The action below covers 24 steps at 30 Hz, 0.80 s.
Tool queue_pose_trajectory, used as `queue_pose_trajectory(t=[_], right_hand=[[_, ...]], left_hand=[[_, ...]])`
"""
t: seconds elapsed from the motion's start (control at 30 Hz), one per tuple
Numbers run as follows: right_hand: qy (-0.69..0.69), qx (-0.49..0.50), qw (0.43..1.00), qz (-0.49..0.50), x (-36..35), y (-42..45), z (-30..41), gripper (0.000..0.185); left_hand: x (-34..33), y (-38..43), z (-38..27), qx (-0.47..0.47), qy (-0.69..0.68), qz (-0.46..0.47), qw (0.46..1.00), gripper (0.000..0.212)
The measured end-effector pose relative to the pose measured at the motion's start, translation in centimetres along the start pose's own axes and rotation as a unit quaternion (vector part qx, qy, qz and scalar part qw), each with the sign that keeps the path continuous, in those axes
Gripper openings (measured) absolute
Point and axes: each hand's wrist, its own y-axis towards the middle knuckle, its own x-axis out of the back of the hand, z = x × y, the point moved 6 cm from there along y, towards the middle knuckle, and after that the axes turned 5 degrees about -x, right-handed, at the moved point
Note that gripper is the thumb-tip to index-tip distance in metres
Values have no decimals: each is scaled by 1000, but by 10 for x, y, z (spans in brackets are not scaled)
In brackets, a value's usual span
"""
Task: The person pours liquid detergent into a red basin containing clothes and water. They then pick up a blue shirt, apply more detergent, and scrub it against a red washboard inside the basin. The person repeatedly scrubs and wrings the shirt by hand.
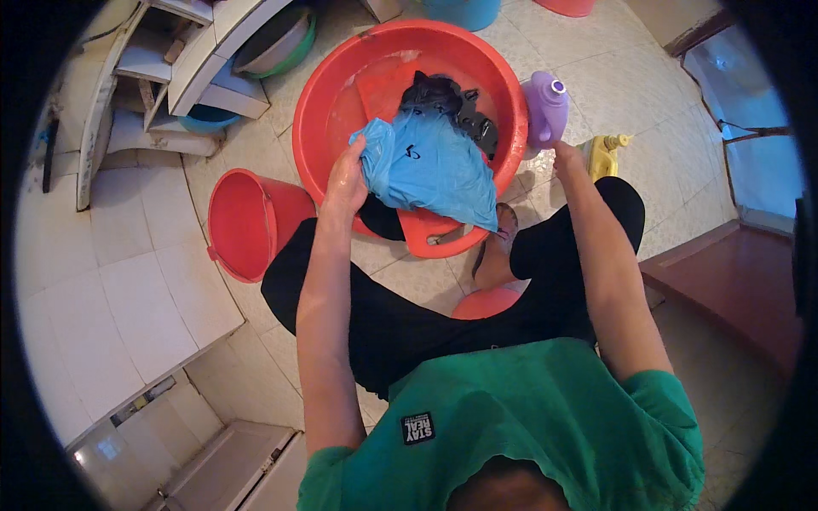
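Note:
My left hand (346,177) grips a bunched corner of a wet light-blue cloth (434,163) that bears a small dark mark. The cloth is draped over a red plastic washboard (418,239), whose handle end rests on the near rim of a large red basin (308,137). Behind it, black wet fabric (434,89) lies in the basin's water. My right hand (567,161) is at the lower end of a purple plastic bottle (548,108) standing right of the basin; its fingers look curled, but whether it holds anything is unclear.
A yellow jug (604,156) stands beyond my right forearm. To the left is a red bucket (243,223). Basins (281,48) sit under a tiled counter (223,32). A blue tub (463,9) is at the far edge, and a reddish-brown ledge (722,281) lies at right.

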Motion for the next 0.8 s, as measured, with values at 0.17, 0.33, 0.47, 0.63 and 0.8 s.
queue_pose_trajectory(t=[0.17, 0.33, 0.47, 0.63, 0.8], right_hand=[[86, 400, 897, 168, -40, -147, 87, 31], [-16, 518, 728, 449, -97, -348, 141, 56], [-196, 498, 715, 450, -111, -379, 170, 43], [132, 430, 721, 527, -84, -419, 206, 26], [246, 336, 686, 596, -66, -426, 250, 37]], left_hand=[[-32, -20, -40, 4, 38, 84, 996, 46], [-71, -40, -76, 2, 178, 160, 971, 38], [-74, -32, -115, -129, 179, 135, 966, 31], [-76, -46, -111, -166, 400, 153, 888, 41], [-41, -25, -113, -281, 227, 163, 918, 21]])
